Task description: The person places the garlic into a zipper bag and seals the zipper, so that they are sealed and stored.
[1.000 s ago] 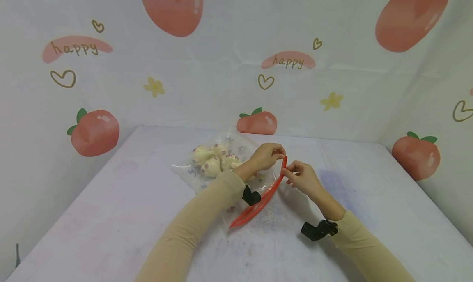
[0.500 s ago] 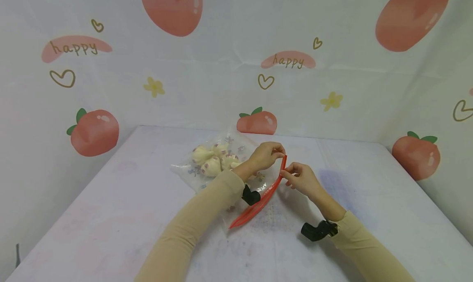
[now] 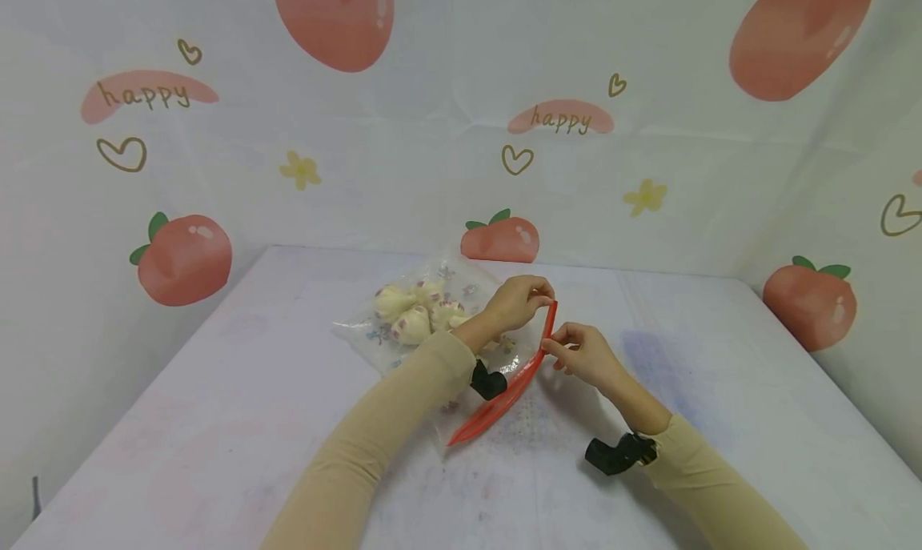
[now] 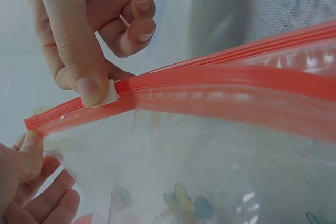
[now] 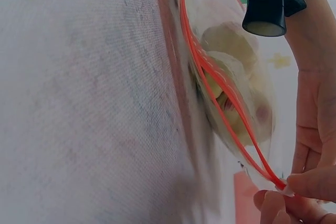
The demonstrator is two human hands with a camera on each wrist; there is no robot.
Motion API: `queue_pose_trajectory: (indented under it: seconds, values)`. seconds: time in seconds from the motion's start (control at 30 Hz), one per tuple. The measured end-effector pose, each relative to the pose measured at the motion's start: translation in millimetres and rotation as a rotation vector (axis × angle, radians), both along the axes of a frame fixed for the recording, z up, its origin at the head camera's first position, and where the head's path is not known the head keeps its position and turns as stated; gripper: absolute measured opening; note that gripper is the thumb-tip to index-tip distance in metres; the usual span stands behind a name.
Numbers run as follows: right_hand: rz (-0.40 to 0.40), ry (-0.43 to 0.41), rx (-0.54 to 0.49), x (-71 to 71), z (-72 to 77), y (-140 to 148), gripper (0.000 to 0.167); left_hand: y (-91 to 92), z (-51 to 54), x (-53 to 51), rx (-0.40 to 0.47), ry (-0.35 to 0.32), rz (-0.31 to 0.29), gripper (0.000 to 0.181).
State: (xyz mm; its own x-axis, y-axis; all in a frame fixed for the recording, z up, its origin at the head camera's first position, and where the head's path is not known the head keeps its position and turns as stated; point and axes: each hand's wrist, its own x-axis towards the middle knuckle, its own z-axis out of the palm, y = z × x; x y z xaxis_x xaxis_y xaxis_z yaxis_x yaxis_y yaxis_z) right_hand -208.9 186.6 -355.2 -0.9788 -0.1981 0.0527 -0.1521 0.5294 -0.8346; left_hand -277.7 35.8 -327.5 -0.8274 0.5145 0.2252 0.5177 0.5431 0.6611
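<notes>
A clear zip bag with a printed pattern lies on the table, with several garlic bulbs inside. Its red zip strip faces right; toward the near end, its two edges stand apart. My left hand pinches the strip's far end between thumb and fingers. Just nearer along the strip, my right hand pinches a small white slider, seen under the thumb in the left wrist view. Between the two hands the strip's edges lie together. The left forearm hides part of the bag.
A white, faintly stained table spreads around the bag. Behind it hangs a white cloth printed with fruit, hearts and flowers. Each wrist carries a black camera mount.
My right hand has moved a little way along the red strip toward the near end, away from the left hand. The left hand stays almost still at the far end.
</notes>
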Motion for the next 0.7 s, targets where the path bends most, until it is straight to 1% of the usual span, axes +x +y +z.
queue_pose_trajectory:
  seconds: [0.27,0.53,0.7]
  values:
    - [0.02,-0.009,0.008,-0.1,-2.5,0.0,0.021,-0.3,0.0,-0.6,-0.008,0.004,0.007,0.012]
    - [0.033,-0.023,0.019,-1.0,-4.5,-1.9,0.02,-1.4,-0.8,-2.3,0.011,0.013,0.011,0.012]
    - [0.029,-0.043,0.025,0.2,-4.8,-4.6,0.019,-2.4,1.2,-0.7,0.015,-0.008,0.021,0.013]
